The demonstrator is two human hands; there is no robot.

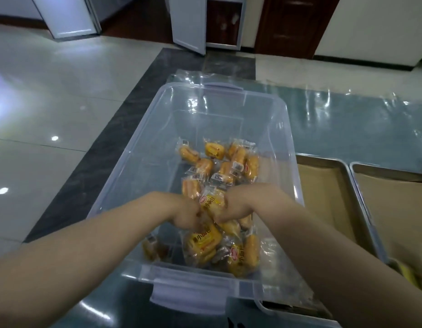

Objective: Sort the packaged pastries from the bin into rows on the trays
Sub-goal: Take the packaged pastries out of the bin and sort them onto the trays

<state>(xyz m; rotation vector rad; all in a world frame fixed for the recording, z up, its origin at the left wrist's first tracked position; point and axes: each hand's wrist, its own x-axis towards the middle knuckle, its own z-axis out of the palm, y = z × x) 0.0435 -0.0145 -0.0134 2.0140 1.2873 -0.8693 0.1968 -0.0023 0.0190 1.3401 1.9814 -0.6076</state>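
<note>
A clear plastic bin [143, 147] stands in the middle of the view with several yellow packaged pastries [212, 150] scattered on its bottom. Both of my hands reach down into it. My left hand [187, 215] and my right hand [231, 204] are curled round the same cluster of packets [212, 202], fingers pointing down and mostly hidden by the wrappers. More packets [203, 242] lie under the hands at the bin's near end. Two metal trays lined with brown paper sit to the right, the nearer one [323, 185] beside the bin and another [394, 197] further right.
The bin and trays rest on a glossy surface under clear plastic sheeting [347, 119]. A few yellow packets [408, 273] show at the right tray's near corner. Shiny floor tiles [51, 102] spread to the left, with white cabinet doors [188, 22] at the back.
</note>
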